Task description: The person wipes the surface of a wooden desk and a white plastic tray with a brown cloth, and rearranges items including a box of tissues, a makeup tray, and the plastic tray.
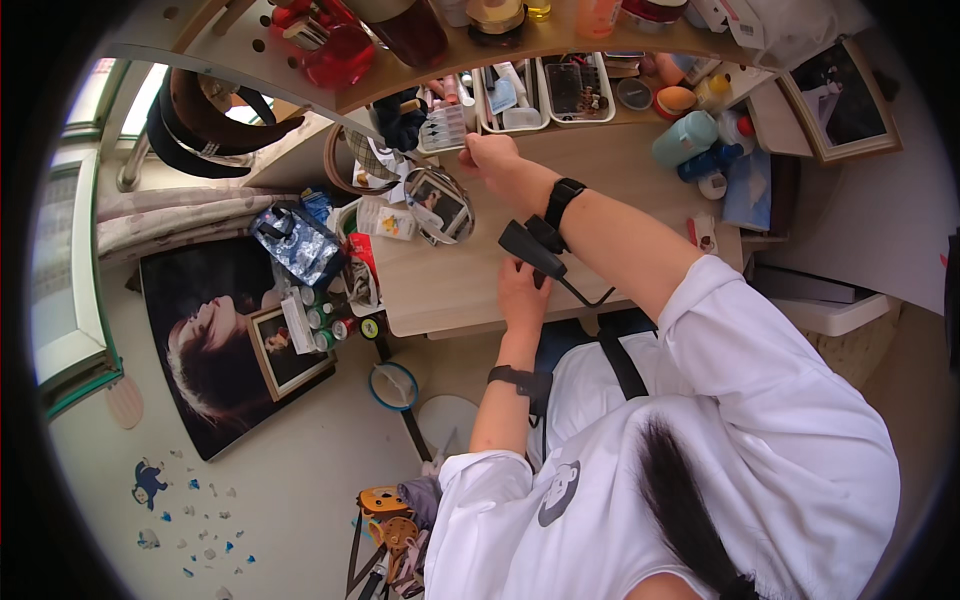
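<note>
Dark strands of hair (690, 500) hang nearest the camera over a soft white shirt (620, 470), its cotton creased at the rolled sleeves. Beyond it, the leftmost white tray (442, 150) stands at the far side of the desk, just to the left of the right hand (490, 158) and beyond it; its long axis runs roughly from near to far. That right hand is clearly the nearer one, its fingers curled inward beside the tray's near right corner (whether they touch the rim or pinch something small, one cannot tell). The left hand (522, 295) sits well nearer, at the desk's near edge, loosely bent and partly hidden behind a black, wedge-shaped device (530, 248); what it holds, if anything, cannot be told. A clear, ribbed plastic case (443, 127) lies in the leftmost tray, and a middle white tray (515, 131), smooth and round-cornered, stands just to its right with slim tubes inside. Pale wood grain covers the desk (600, 200). To the left is a glossy round mirror (440, 205); to the right, a turquoise bottle (685, 138) with rounded shoulders.
</note>
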The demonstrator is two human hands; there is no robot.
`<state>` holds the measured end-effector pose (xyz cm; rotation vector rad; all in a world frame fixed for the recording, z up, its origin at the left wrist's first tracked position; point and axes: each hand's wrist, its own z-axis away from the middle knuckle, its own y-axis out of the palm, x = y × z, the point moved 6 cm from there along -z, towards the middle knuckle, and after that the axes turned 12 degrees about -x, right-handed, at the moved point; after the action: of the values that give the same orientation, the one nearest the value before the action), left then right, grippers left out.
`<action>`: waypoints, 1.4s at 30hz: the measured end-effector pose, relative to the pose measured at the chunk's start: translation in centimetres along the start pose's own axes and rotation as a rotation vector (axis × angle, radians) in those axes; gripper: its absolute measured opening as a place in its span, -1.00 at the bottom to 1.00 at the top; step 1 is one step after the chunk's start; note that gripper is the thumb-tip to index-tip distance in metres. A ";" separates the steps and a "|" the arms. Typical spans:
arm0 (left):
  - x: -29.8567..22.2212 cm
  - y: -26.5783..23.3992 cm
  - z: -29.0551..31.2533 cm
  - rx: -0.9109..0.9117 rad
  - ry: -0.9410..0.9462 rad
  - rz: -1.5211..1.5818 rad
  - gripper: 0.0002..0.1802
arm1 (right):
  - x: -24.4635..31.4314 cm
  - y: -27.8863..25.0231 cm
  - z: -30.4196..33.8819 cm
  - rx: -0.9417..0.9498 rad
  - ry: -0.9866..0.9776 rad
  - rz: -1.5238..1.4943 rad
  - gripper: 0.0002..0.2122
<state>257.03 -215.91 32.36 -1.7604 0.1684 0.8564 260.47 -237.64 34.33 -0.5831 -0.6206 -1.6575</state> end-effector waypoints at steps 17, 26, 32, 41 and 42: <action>-0.3 -0.2 -0.4 0.024 -0.002 0.015 -0.67 | 0.7 -1.5 0.0 0.120 -0.192 0.077 -0.85; 0.2 0.2 -0.1 0.051 -0.017 -0.011 -0.63 | 1.4 -2.6 -0.7 0.174 -0.268 0.288 -0.80; 1.2 -0.4 0.4 -0.006 -0.018 0.007 -0.62 | 5.2 -1.7 4.9 0.204 -0.535 0.434 -0.77; 0.7 0.1 0.2 0.055 -0.050 -0.029 -0.59 | 7.2 7.3 6.9 0.225 -1.095 0.610 -0.62; 0.7 0.3 0.2 0.059 -0.044 -0.025 -0.59 | 7.0 7.7 6.5 0.230 -1.070 0.576 -0.60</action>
<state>257.26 -215.67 31.64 -1.6844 0.1407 0.8637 267.20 -239.32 44.44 -1.3383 -1.2345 -0.6234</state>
